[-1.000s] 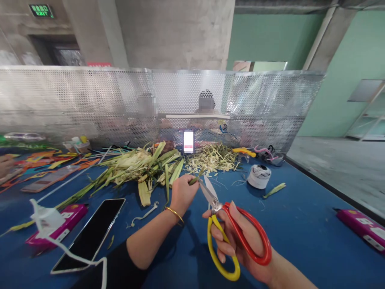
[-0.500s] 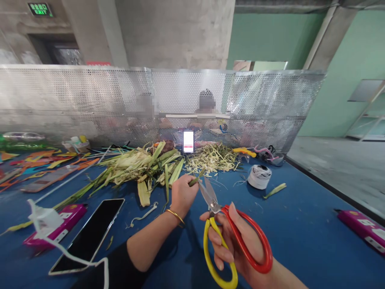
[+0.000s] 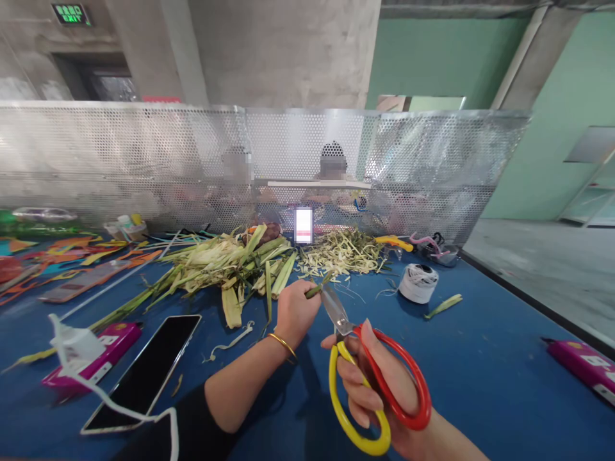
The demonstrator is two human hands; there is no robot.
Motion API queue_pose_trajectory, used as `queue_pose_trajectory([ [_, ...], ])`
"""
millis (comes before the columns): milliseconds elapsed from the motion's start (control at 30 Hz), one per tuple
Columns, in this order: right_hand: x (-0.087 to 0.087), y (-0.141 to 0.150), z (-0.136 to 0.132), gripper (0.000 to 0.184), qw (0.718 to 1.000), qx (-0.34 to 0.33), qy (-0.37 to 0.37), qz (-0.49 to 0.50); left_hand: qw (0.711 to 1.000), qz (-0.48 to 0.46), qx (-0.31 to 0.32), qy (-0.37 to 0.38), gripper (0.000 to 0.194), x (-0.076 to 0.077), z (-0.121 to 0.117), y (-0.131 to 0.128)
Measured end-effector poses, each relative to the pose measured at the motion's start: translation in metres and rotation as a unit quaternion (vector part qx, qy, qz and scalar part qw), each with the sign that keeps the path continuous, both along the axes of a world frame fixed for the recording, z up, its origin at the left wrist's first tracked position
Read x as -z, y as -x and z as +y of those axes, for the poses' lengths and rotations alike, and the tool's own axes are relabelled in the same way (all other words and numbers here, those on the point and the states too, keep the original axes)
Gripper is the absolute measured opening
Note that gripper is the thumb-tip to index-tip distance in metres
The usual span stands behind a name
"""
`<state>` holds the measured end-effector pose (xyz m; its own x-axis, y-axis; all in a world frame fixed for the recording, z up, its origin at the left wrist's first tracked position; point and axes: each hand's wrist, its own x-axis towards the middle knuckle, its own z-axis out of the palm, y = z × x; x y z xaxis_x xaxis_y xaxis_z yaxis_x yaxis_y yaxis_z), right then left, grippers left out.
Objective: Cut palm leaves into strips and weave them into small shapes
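Note:
My left hand (image 3: pixel 298 310) is closed around a green strip of plant leaf (image 3: pixel 314 291), its end sticking out to the right past the fingers. In my right hand (image 3: pixel 368 378) is a pair of scissors (image 3: pixel 339 314) with one red and one yellow handle. The blades point up and left, nearly together, and meet the strip right beside my left fingers. Whether they have cut through it I cannot tell. Behind my left hand lies a heap of long pale-green husk leaves (image 3: pixel 216 259). Short cut pieces (image 3: pixel 339 253) form a pile to its right.
A spool of white string (image 3: pixel 418 283) and a loose leaf piece (image 3: pixel 444 306) lie to the right. On the left are a black phone (image 3: pixel 144 371), a purple power strip (image 3: pixel 96 358) and a white cable (image 3: pixel 113 403). A perforated metal screen (image 3: pixel 307 147) closes the back; people sit behind it.
The scissor blades have come from parted to nearly together at the leaf strip. The yellow handle has swung toward the red one. My left hand keeps its hold.

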<state>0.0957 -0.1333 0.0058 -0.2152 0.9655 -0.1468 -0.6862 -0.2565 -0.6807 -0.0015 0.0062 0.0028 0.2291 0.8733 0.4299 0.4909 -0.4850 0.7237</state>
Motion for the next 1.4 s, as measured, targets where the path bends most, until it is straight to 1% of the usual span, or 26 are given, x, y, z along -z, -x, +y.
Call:
queue_pose_trajectory([
  [133,-0.004,-0.007,0.004,0.053,0.999,0.019,0.028,-0.032,1.0,-0.006,0.012,0.027,0.022,0.0,0.004,0.001],
  [200,-0.008,-0.016,0.006,0.054,0.995,0.031,0.039,-0.086,0.997,-0.023,0.035,0.07,0.029,0.0,0.006,0.001],
  [267,-0.01,-0.028,0.01,0.054,0.983,0.032,0.046,-0.175,0.988,-0.056,0.06,0.13,0.03,0.0,0.008,0.002],
  [367,-0.011,-0.048,0.015,0.056,0.948,0.015,0.028,-0.317,0.969,-0.111,0.073,0.206,0.026,-0.002,0.011,0.004],
  [433,-0.009,-0.06,0.018,0.063,0.911,-0.016,0.012,-0.411,0.962,-0.127,0.068,0.231,0.024,-0.005,0.013,0.006],
  [500,-0.007,-0.073,0.02,0.067,0.872,-0.021,-0.026,-0.489,0.959,-0.133,0.062,0.242,0.019,-0.008,0.015,0.008],
  [533,-0.007,-0.079,0.021,0.067,0.859,-0.016,-0.047,-0.509,0.957,-0.138,0.06,0.246,0.016,-0.009,0.016,0.009],
  [600,-0.007,-0.092,0.025,0.067,0.847,-0.01,-0.079,-0.525,0.95,-0.155,0.057,0.265,0.012,-0.012,0.017,0.01],
  [667,-0.007,-0.105,0.032,0.066,0.828,-0.015,-0.093,-0.553,0.931,-0.184,0.054,0.311,0.012,-0.015,0.017,0.011],
  [700,-0.007,-0.11,0.038,0.065,0.808,-0.02,-0.095,-0.582,0.917,-0.201,0.057,0.341,0.014,-0.015,0.016,0.011],
  [733,-0.006,-0.115,0.044,0.064,0.776,-0.023,-0.092,-0.624,0.902,-0.216,0.062,0.369,0.017,-0.016,0.016,0.012],
  [767,-0.005,-0.118,0.051,0.06,0.732,-0.025,-0.088,-0.675,0.888,-0.23,0.069,0.392,0.02,-0.016,0.015,0.012],
  [800,-0.004,-0.121,0.058,0.055,0.679,-0.025,-0.083,-0.729,0.875,-0.244,0.079,0.411,0.023,-0.016,0.015,0.012],
  [900,0.004,-0.122,0.073,0.04,0.501,-0.022,-0.079,-0.861,0.842,-0.273,0.111,0.452,0.033,-0.015,0.013,0.011],
  [933,0.007,-0.123,0.076,0.038,0.452,-0.021,-0.084,-0.888,0.833,-0.277,0.12,0.464,0.036,-0.014,0.012,0.011],
  [1000,0.011,-0.125,0.08,0.035,0.382,-0.026,-0.102,-0.918,0.824,-0.276,0.133,0.477,0.04,-0.013,0.011,0.01],
  [1067,0.009,-0.129,0.082,0.031,0.341,-0.028,-0.129,-0.931,0.821,-0.272,0.142,0.482,0.041,-0.012,0.009,0.008],
  [1100,0.006,-0.13,0.084,0.029,0.336,-0.023,-0.145,-0.93,0.817,-0.274,0.148,0.485,0.04,-0.011,0.008,0.007],
  [1133,0.002,-0.129,0.085,0.027,0.349,-0.014,-0.162,-0.923,0.812,-0.279,0.155,0.489,0.039,-0.011,0.007,0.006],
  [1167,-0.003,-0.126,0.087,0.026,0.379,-0.002,-0.178,-0.908,0.806,-0.285,0.161,0.492,0.039,-0.011,0.007,0.005],
  [1200,-0.008,-0.121,0.09,0.027,0.439,0.016,-0.192,-0.877,0.801,-0.292,0.166,0.496,0.039,-0.011,0.006,0.004],
  [1267,-0.013,-0.106,0.097,0.031,0.605,0.007,-0.187,-0.774,0.791,-0.303,0.175,0.503,0.036,-0.01,0.005,0.002],
  [1300,-0.013,-0.096,0.101,0.031,0.68,-0.017,-0.157,-0.716,0.787,-0.308,0.176,0.505,0.033,-0.009,0.005,0.001],
  [1333,-0.011,-0.086,0.105,0.032,0.736,-0.037,-0.117,-0.666,0.783,-0.312,0.177,0.509,0.031,-0.008,0.005,0.001],
  [1367,-0.006,-0.077,0.11,0.032,0.771,-0.042,-0.092,-0.629,0.777,-0.318,0.177,0.513,0.03,-0.008,0.006,0.0],
  [1400,-0.001,-0.07,0.115,0.03,0.787,-0.04,-0.073,-0.611,0.77,-0.326,0.177,0.519,0.029,-0.007,0.007,0.0],
])
